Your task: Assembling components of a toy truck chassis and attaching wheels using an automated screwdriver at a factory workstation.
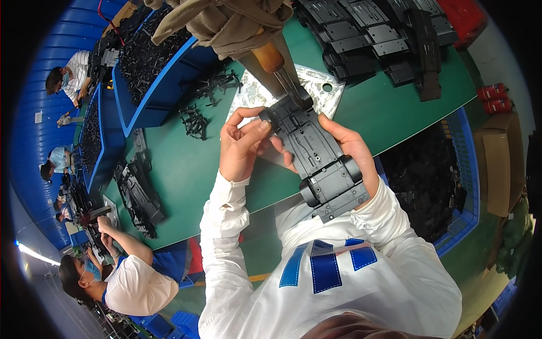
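A long black plastic chassis part (313,147), with rounded wheel-arch shapes at its near end, is tilted in front of me above the table's front edge. My right hand (357,152) grips its right side, thumb on the edge near the far end. My left hand (244,141) is closed at its far left corner, thumb and index finger pinched there and other fingers along the edge. Whether a small piece is in that pinch is hidden. The chassis's far end sits beneath a metal-tipped tool with an orange handle (268,56), mounted on a stand wrapped in brown cloth (226,25).
A shiny metal plate (319,85) lies under the stand on the green table (395,121). Stacked black chassis parts (361,34) fill the far right. Small black parts (195,121) and a blue bin (164,70) are left. A blue crate (471,186) stands right; co-workers sit left.
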`<state>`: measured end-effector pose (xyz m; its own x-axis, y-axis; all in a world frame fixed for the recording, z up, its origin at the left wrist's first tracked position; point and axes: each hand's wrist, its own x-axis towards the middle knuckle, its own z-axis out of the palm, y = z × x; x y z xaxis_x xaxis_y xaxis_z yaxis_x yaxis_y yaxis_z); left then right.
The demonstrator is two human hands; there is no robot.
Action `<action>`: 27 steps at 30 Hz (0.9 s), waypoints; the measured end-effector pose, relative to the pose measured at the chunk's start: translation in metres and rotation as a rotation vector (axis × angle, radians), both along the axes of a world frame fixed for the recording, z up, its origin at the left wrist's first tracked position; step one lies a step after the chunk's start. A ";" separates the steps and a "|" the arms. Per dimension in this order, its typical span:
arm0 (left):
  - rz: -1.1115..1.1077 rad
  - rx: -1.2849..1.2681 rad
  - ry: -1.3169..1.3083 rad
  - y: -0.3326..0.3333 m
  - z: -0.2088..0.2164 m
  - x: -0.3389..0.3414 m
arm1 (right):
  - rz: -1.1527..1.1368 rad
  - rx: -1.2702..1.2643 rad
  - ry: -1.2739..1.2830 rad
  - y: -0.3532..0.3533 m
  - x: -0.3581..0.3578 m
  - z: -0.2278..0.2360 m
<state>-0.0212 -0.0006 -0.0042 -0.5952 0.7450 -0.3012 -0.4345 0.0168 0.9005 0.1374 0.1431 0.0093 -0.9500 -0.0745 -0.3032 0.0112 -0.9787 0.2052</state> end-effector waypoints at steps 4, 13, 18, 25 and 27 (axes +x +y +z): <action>-0.001 0.004 -0.011 -0.003 -0.004 -0.002 | 0.005 0.053 0.032 0.000 0.000 -0.005; -0.070 -0.068 0.064 0.008 0.004 0.002 | 0.014 0.094 0.045 0.009 0.009 -0.015; -0.134 -0.075 0.103 0.017 0.005 0.005 | 0.011 0.123 0.073 0.016 0.014 -0.022; -0.133 -0.076 0.106 0.027 0.003 0.008 | -0.018 0.125 -0.026 0.022 0.017 -0.021; -0.145 -0.057 0.112 0.029 0.002 0.007 | -0.028 0.162 -0.013 0.024 0.017 -0.023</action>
<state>-0.0144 0.0287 -0.0017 -0.5148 0.8090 -0.2836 -0.3211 0.1248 0.9388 0.1540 0.1674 -0.0136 -0.9469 0.0029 -0.3215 -0.0182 -0.9988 0.0447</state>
